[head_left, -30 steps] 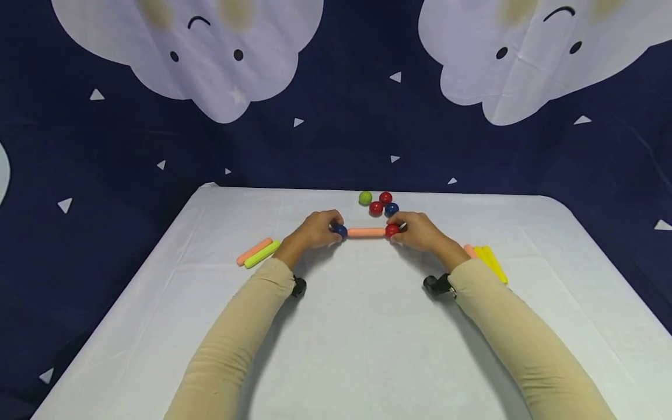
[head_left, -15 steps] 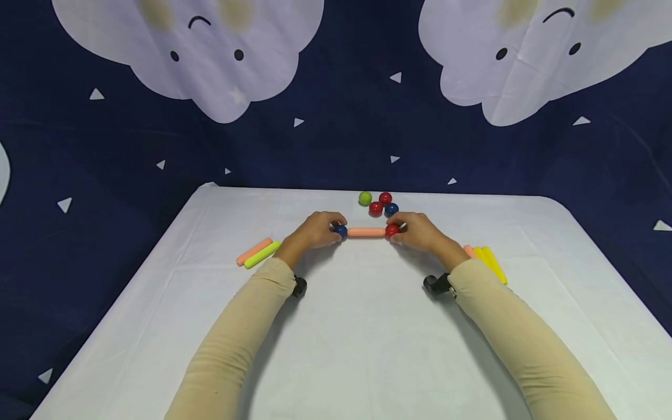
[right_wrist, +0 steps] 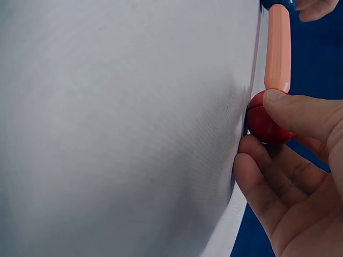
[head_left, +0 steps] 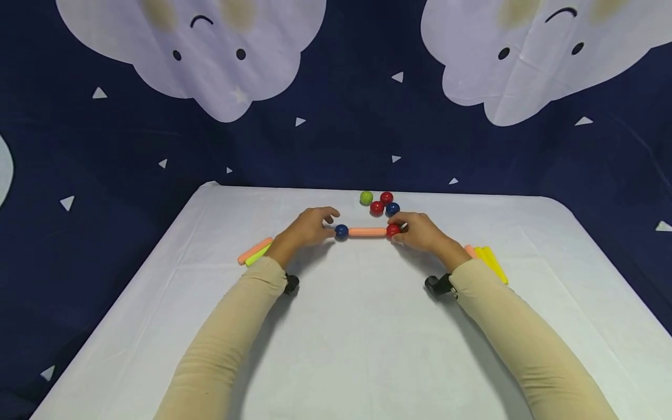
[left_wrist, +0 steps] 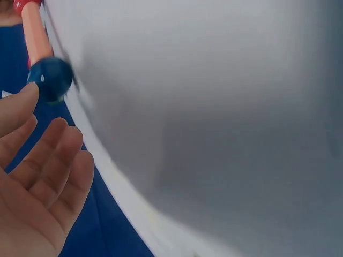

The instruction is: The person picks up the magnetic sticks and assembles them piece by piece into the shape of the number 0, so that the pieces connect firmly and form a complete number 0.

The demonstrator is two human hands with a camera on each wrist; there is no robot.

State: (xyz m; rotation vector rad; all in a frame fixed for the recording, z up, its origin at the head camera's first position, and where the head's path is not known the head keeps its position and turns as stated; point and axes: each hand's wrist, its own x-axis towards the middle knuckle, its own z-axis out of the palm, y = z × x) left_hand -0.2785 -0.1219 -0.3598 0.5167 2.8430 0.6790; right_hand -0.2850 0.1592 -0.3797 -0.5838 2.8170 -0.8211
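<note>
Left hand (head_left: 310, 227) now releases blue ball (head_left: 342, 232) at end of orange stick (head_left: 367, 232). Fingers (head_left: 329, 210), curled over ball a second ago, now stand raised and apart from it. Thumb (head_left: 329, 233) now drawn back to ball's edge; contact cannot be told from where I stand. Ball's left side, partly covered earlier, now shows. Left sleeve (head_left: 223, 344) and black wrist camera (head_left: 291, 284) sit farther left. Far end of yellow-green stick (head_left: 256, 256), visible earlier, now hidden behind wrist.
</note>
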